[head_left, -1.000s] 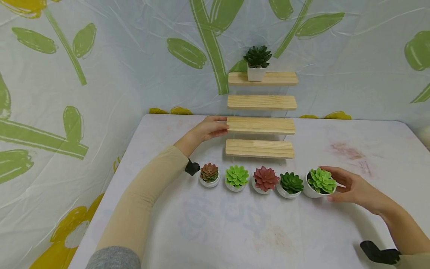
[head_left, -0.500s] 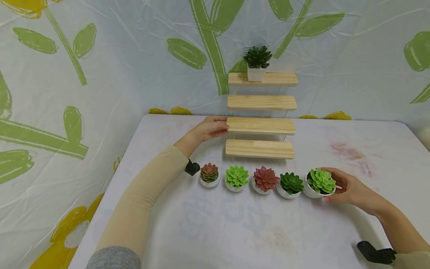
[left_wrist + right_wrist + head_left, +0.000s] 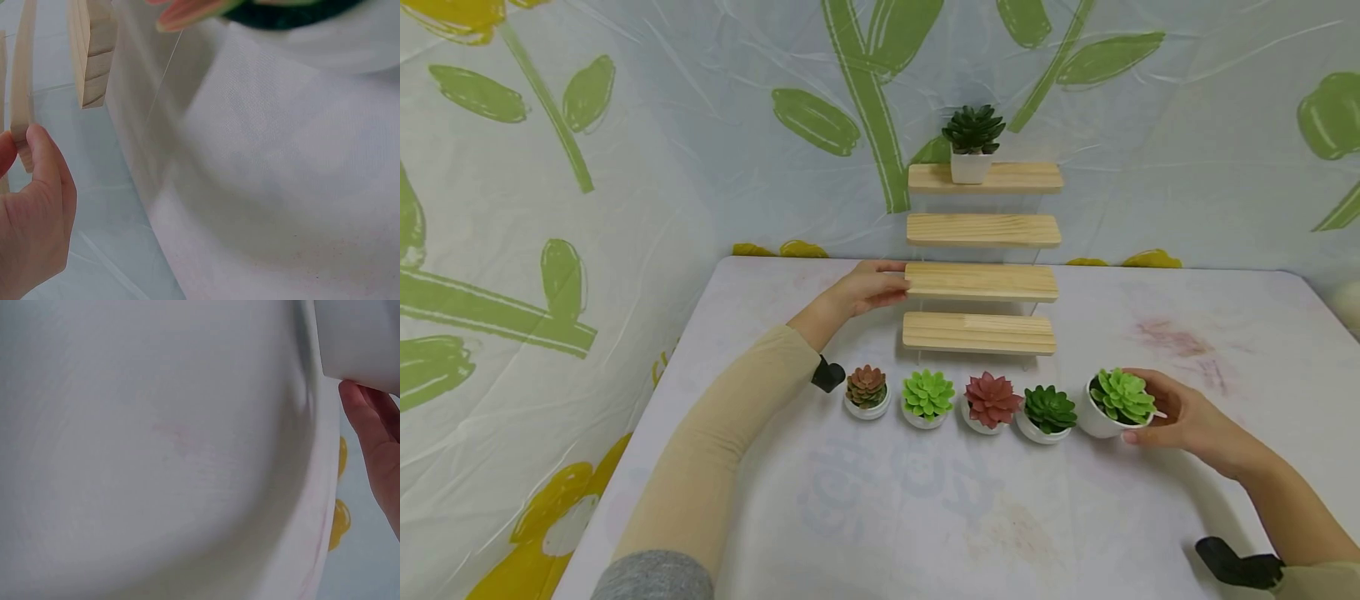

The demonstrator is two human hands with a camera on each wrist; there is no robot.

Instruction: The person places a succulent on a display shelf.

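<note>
A tiered wooden display shelf (image 3: 981,282) with several pale boards stands at the back of the table. My left hand (image 3: 868,287) pinches the left end of its second board from the bottom; the left wrist view shows finger and thumb on either side of that board (image 3: 22,94). At the right, my right hand (image 3: 1183,421) grips a white pot (image 3: 1099,421) holding a light green succulent (image 3: 1122,396). The pot is slightly tilted; whether its base touches the table cannot be told. Its white wall (image 3: 359,344) fills a corner of the right wrist view, beside the fingers.
In a row before the shelf sit small white pots with a brown succulent (image 3: 867,386), a bright green one (image 3: 928,394), a red one (image 3: 992,400) and a dark green one (image 3: 1050,408). A dark succulent in a square pot (image 3: 972,167) stands on the top board.
The right hand's thumb has shifted onto the front of the pot, which has tilted and moved slightly right, away from the dark green succulent. The left hand stays on the shelf.
</note>
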